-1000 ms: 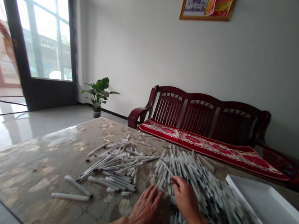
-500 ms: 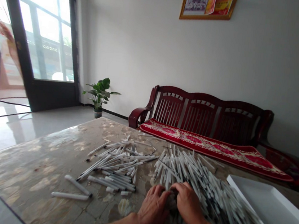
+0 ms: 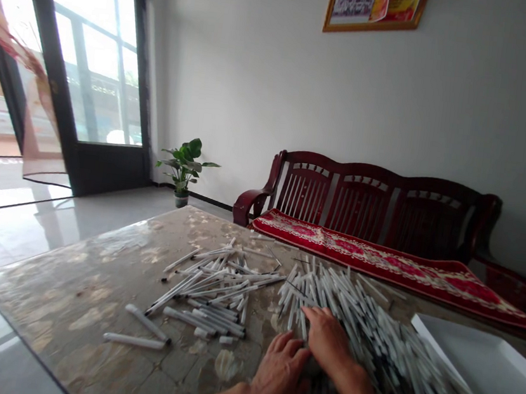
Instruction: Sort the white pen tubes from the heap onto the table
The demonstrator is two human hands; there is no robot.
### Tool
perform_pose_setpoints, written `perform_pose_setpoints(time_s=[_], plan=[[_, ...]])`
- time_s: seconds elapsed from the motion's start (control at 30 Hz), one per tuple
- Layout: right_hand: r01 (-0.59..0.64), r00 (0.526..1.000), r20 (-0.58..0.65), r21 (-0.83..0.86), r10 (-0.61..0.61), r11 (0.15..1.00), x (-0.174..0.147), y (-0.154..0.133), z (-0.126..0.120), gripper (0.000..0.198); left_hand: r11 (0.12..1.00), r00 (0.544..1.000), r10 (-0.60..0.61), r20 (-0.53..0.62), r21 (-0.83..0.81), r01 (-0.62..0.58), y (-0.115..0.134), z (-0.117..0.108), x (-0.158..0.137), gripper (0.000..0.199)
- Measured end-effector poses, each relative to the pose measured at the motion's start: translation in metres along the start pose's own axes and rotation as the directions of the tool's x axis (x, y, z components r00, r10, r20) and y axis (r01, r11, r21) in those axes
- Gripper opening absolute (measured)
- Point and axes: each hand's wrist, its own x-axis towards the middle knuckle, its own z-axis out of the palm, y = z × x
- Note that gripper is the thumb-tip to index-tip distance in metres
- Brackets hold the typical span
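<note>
A large heap of white pens (image 3: 363,318) with dark ends lies on the table's right half. My right hand (image 3: 329,339) is at the heap's near left edge, its fingers bent together over the pens; whatever is between them is hidden. Just left of it and nearer to me, my left hand (image 3: 279,364) is curled with the fingers drawn in, and its grip is hidden too. A looser group of pens (image 3: 214,280) lies left of my hands, with a short row of thicker pens (image 3: 209,319) below it. Two small white caps (image 3: 225,340) lie nearby.
The patterned table (image 3: 87,303) has two separate pens (image 3: 135,340) towards its left. A shallow white box (image 3: 486,371) stands at the right. Behind the table is a dark red wooden bench (image 3: 362,203) with a red runner. A potted plant (image 3: 184,168) stands near the glass door.
My hands, close together before, have moved apart a little. My right hand has moved forward to the pens, and my left has turned slightly. The camera view has swung left.
</note>
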Motion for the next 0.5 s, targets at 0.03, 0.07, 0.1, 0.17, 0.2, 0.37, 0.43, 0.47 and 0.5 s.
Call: perform_pose_setpoints(time_s=[0.03, 0.07, 0.1, 0.17, 0.2, 0.37, 0.43, 0.47, 0.5], plan=[[-0.002, 1.0, -0.015, 0.028, 0.003, 1.0, 0.001, 0.001, 0.0, 0.06, 1.0, 1.0, 0.015, -0.003, -0.013, -0.015, 0.0, -0.002, 0.0, 0.044], [-0.005, 0.999, -0.031, 0.05, 0.007, 0.999, 0.0, 0.001, 0.001, 0.06, 0.999, 1.0, 0.028, -0.004, -0.027, -0.028, 0.0, -0.005, 0.0, 0.041], [-0.011, 0.999, -0.049, 0.066, 0.014, 0.998, -0.001, 0.002, 0.0, 0.06, 0.999, 1.0, 0.029, -0.007, -0.037, -0.03, -0.001, -0.011, 0.0, 0.037], [-0.022, 0.995, -0.094, 0.098, 0.031, 0.995, -0.009, 0.003, 0.0, 0.055, 1.0, 1.0, -0.001, -0.02, -0.03, 0.0, -0.006, -0.03, 0.0, 0.029], [-0.023, 0.992, -0.123, 0.119, 0.038, 0.993, -0.014, 0.003, 0.0, 0.052, 0.999, 0.998, -0.048, -0.048, 0.0, 0.048, -0.011, -0.042, 0.0, 0.026], [0.025, 0.969, -0.243, 0.267, 0.042, 0.963, -0.041, 0.004, 0.007, 0.041, 0.903, 0.931, -0.292, -0.22, 0.257, 0.344, -0.048, -0.104, 0.003, 0.026], [0.026, 0.957, -0.282, 0.313, 0.067, 0.949, -0.048, 0.004, 0.013, 0.039, 0.829, 0.898, -0.387, -0.21, 0.348, 0.438, -0.063, -0.116, 0.005, 0.031], [0.023, 0.951, -0.297, 0.332, 0.081, 0.943, -0.05, 0.004, 0.015, 0.038, 0.804, 0.885, -0.422, -0.196, 0.37, 0.465, -0.068, -0.119, 0.006, 0.033], [0.02, 0.948, -0.306, 0.348, 0.093, 0.937, -0.051, 0.004, 0.018, 0.037, 0.792, 0.879, -0.442, -0.179, 0.383, 0.476, -0.072, -0.12, 0.008, 0.034]])
